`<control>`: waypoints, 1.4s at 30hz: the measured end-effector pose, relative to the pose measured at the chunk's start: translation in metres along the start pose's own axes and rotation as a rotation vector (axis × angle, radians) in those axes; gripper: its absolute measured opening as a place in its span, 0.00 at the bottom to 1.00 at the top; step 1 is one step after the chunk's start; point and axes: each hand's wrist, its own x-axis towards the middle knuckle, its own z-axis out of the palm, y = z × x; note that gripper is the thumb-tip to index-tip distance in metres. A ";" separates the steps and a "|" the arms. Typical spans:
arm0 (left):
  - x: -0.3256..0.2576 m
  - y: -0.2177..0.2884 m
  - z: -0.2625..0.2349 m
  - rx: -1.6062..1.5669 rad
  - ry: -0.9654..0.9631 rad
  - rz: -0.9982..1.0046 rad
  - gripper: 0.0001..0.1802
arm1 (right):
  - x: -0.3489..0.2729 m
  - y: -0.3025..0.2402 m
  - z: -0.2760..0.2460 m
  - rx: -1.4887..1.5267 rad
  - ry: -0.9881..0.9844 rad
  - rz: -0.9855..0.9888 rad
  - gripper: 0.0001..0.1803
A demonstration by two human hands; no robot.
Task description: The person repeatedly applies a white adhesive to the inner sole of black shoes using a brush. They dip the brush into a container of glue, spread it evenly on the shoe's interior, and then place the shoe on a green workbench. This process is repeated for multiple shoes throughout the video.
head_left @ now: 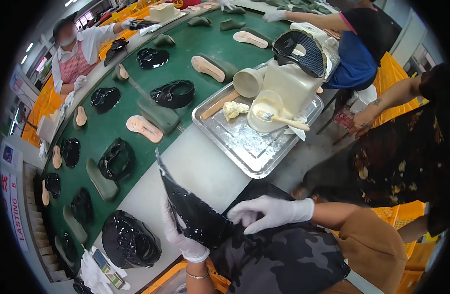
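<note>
My left hand (184,234), in a white glove, grips a glossy black shoe upper (198,210) and holds it tilted up over my lap. A pale lining edge shows at its top. My right hand (271,213), also gloved, is beside the upper's lower right edge, its fingers bent but apart; nothing shows between them. Whether its fingertips touch the upper I cannot tell. To the left, a pile of glossy black uppers (131,240) lies on the white table edge (190,171).
A metal tray (254,164) holds a pot of white paste (265,110) with a brush (288,121). Shoe lasts (158,115) and black uppers (173,93) lie on the green conveyor (136,95). Co-workers (75,63) are across the belt and at the right. Orange crates (406,220) stand behind.
</note>
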 end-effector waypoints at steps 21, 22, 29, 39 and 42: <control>-0.003 0.033 -0.003 1.299 -0.362 0.666 0.29 | -0.033 0.017 -0.181 -1.190 1.112 -0.199 0.19; -0.004 0.034 -0.002 1.344 -0.384 0.688 0.29 | -0.033 0.025 -0.190 -1.232 1.124 -0.137 0.19; -0.010 0.046 -0.011 1.717 -0.566 0.732 0.35 | -0.078 0.012 -0.212 -0.415 1.438 -0.459 0.07; -0.010 0.043 0.011 1.854 -0.873 0.601 0.36 | 0.057 -0.041 -0.073 -0.767 0.448 -0.702 0.12; -0.011 0.048 0.017 1.891 -0.929 0.553 0.36 | 0.112 -0.017 -0.051 -0.530 0.134 -0.711 0.11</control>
